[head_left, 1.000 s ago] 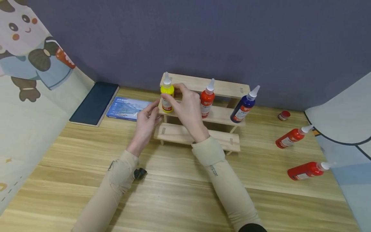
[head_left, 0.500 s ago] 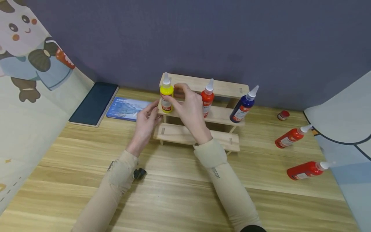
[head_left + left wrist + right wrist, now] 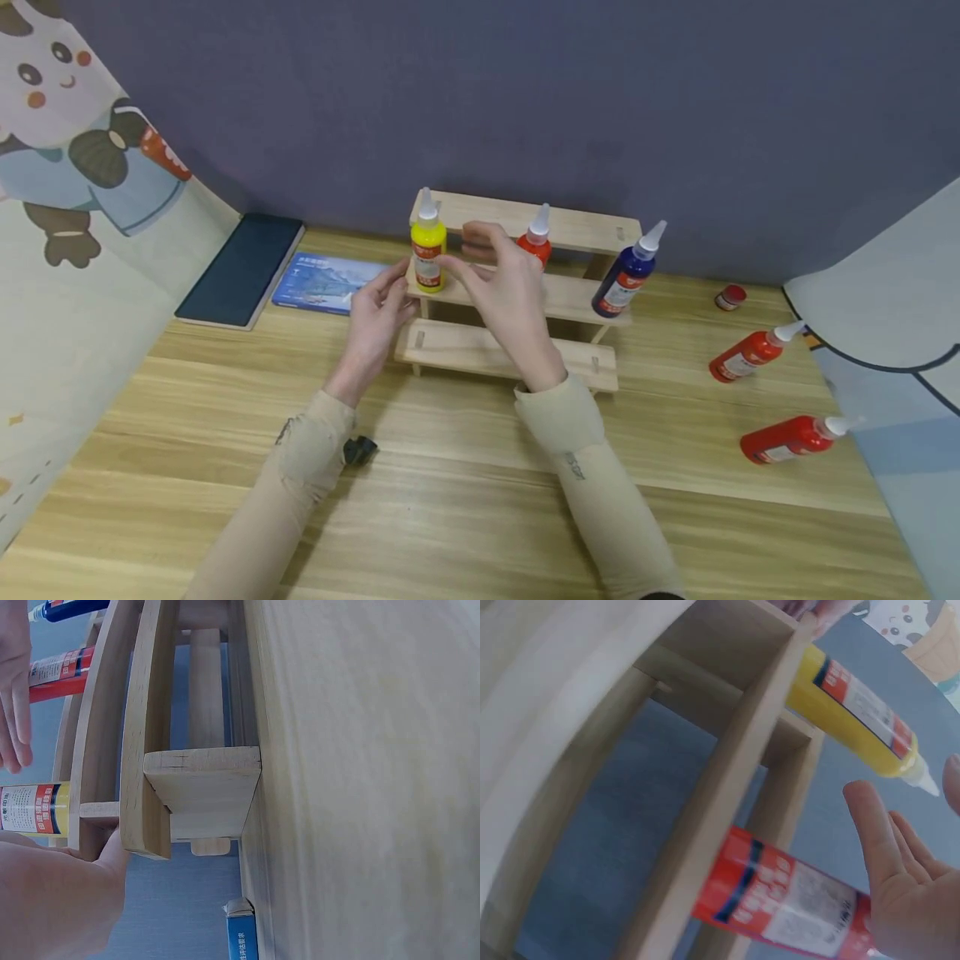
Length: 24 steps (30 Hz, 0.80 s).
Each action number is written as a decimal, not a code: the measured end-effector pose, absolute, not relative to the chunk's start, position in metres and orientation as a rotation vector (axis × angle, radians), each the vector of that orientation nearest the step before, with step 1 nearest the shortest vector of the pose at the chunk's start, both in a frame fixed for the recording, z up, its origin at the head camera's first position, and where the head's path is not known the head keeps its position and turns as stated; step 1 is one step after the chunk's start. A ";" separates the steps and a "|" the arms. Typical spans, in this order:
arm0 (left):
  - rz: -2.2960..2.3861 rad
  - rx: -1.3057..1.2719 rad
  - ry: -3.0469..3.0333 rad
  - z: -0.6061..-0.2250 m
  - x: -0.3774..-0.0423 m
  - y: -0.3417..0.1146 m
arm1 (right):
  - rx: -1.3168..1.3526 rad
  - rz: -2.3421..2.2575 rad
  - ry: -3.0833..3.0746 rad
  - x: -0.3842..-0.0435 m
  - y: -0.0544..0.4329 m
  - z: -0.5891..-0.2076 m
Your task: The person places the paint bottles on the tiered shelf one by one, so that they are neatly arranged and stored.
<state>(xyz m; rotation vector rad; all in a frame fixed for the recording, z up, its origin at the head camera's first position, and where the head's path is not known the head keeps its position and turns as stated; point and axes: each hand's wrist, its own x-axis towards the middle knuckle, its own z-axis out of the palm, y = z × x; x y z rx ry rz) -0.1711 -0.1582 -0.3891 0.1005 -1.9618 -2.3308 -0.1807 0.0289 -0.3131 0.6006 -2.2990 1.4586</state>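
Head view: at left, my left hand (image 3: pixel 377 310) pinches the end of the pale wooden three-tier rack (image 3: pixel 573 298), beside the foot of a cylindrical, white-nozzled yellow plastic bottle (image 3: pixel 428 254). That bottle stands upright on the rack's middle tier, long axis vertical, between my hands. To its right, my right hand (image 3: pixel 504 292) grasps nothing, thumb near the label and fingers apart from it, partly covering a white-nozzled red plastic bottle (image 3: pixel 533 247).

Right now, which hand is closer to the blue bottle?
Right: the right hand is to the left of the blue bottle; the left hand is farther left, by the left end of the wooden stand.
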 end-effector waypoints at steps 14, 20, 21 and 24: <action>-2.342 0.102 -1.954 -0.391 -0.172 -0.157 | 0.687 1.535 -2.103 -0.139 0.069 -0.290; -2.338 0.115 -1.950 -0.391 -0.172 -0.156 | 0.694 1.546 -2.050 -0.121 0.093 -0.278; -2.337 0.116 -1.949 -0.391 -0.172 -0.156 | 0.695 1.545 -2.047 -0.120 0.096 -0.277; -2.337 0.121 -1.953 -0.391 -0.172 -0.157 | 0.686 1.529 -2.056 -0.115 0.104 -0.275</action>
